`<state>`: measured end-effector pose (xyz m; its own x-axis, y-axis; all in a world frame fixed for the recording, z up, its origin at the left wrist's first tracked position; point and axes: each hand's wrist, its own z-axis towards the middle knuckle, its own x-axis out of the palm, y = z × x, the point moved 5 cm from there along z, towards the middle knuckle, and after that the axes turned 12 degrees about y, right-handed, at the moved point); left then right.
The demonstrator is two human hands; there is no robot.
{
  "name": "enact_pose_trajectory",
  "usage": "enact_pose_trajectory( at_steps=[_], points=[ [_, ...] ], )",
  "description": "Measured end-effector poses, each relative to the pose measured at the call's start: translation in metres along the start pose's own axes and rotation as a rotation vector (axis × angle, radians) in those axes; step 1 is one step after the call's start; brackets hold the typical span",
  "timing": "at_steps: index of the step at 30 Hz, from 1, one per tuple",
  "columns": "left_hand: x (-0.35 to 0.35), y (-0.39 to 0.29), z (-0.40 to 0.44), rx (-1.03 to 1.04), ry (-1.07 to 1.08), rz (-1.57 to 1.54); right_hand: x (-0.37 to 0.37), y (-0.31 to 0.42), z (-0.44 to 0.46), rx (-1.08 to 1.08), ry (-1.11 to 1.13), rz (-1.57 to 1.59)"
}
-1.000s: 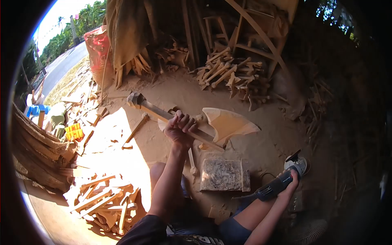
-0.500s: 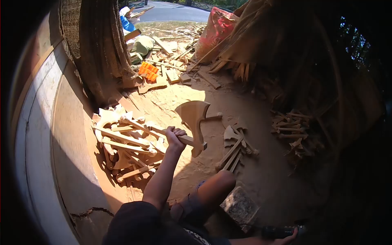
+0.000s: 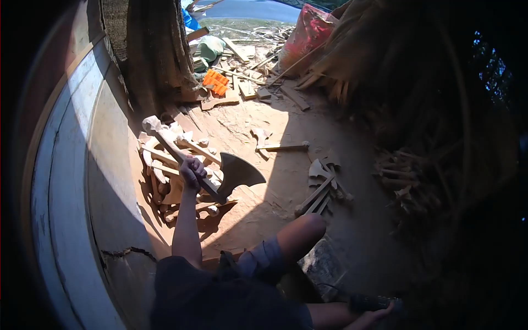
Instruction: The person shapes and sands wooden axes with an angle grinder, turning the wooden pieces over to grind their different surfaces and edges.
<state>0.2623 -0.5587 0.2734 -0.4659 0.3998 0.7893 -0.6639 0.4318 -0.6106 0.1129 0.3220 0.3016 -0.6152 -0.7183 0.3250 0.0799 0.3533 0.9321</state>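
Observation:
My left hand (image 3: 193,172) is closed round the handle of a wooden axe (image 3: 237,177), above a sunlit pile of wooden pieces (image 3: 160,159) on the left. The axe's broad blade points right and its knobbed handle end points up and left. At the bottom right, in shadow, my right hand (image 3: 375,315) holds a dark angle grinder (image 3: 369,302); the grinder's head is lost in the dark. One small wooden axe (image 3: 280,147) lies on the ground beyond the blade, and a small bundle of axes (image 3: 320,190) lies right of it.
A rough block (image 3: 322,265) sits beside my bent knee (image 3: 302,234). Another wooden heap (image 3: 399,173) lies in shadow at the right. A red sack (image 3: 308,38), an orange object (image 3: 215,82) and wood scraps are at the back. A curved pale panel (image 3: 58,181) stands at the left.
The view has swung left. My left hand has carried the axe left over the sunlit pile and turned it. The grinder remains in my right hand, low at the right.

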Motion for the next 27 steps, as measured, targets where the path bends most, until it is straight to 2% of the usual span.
enact_pose_trajectory(
  at_steps=[2,5,6,9,12,15,18,24,27],
  points=[
    [0.021,-0.008,-0.016,0.061,0.198,-0.046,-0.006,0.002,0.003,-0.002,0.007,0.014],
    [0.063,-0.013,-0.032,0.014,0.633,-0.556,-0.009,0.001,0.007,0.006,0.023,0.029],
    [0.073,-0.013,-0.033,0.013,0.75,-0.562,-0.01,0.001,0.01,0.007,0.029,0.027],
    [0.093,-0.007,-0.04,0.054,0.66,-0.627,-0.01,0.001,0.015,0.005,0.046,0.03],
    [0.119,-0.009,-0.046,0.049,0.788,-0.776,-0.012,-0.001,0.016,0.011,0.051,0.038],
    [0.115,-0.005,-0.045,0.07,0.624,-0.629,-0.016,-0.003,0.014,0.017,0.054,0.043],
    [0.113,-0.002,-0.043,0.073,0.61,-0.56,-0.018,-0.005,0.012,0.021,0.051,0.046],
    [0.096,0.002,-0.039,-0.107,0.473,-0.39,-0.023,-0.003,0.009,0.023,0.054,0.056],
    [0.083,0.008,-0.038,-0.231,0.204,-0.009,-0.022,0.004,0.002,-0.049,0.032,-0.011]
  ],
)
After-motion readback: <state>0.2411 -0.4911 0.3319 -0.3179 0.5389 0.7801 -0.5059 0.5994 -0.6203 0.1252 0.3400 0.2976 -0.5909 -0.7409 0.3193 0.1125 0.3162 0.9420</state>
